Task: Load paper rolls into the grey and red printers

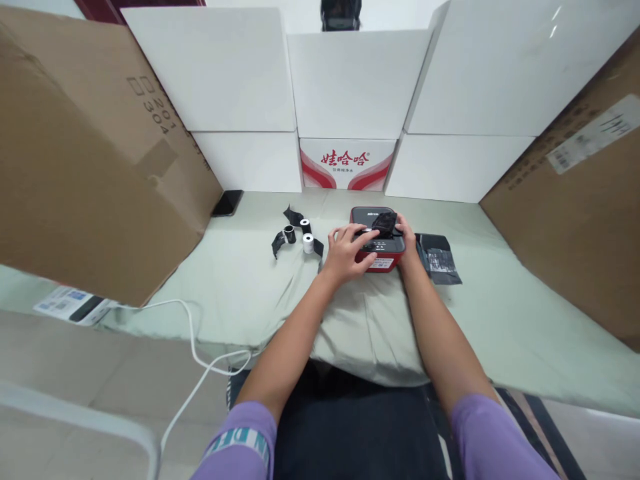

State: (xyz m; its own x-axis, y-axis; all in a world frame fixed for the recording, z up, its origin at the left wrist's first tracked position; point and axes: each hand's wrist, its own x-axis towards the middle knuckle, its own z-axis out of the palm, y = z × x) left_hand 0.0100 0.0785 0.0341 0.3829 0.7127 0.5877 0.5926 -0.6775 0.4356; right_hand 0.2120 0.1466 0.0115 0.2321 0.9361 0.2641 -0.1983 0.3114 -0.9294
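Currently, I see the red-and-black machine [369, 217] on the cloth-covered bench [500, 280], a crumpled black strip [384, 223] over its top. My left hand [345, 255] spreads its fingers loosely across the machine, gripping nothing I can make out; my right hand [407, 239] cups its right side, though how tightly those fingers close I can't tell. Left of the machine stand three small rolls [308, 245]; right of it lies a dark pouch [440, 260]. Uneven pressing could skid the machine on wrinkled cloth, a rough pull might tear the strip, and a leftward sweep could topple the rolls.
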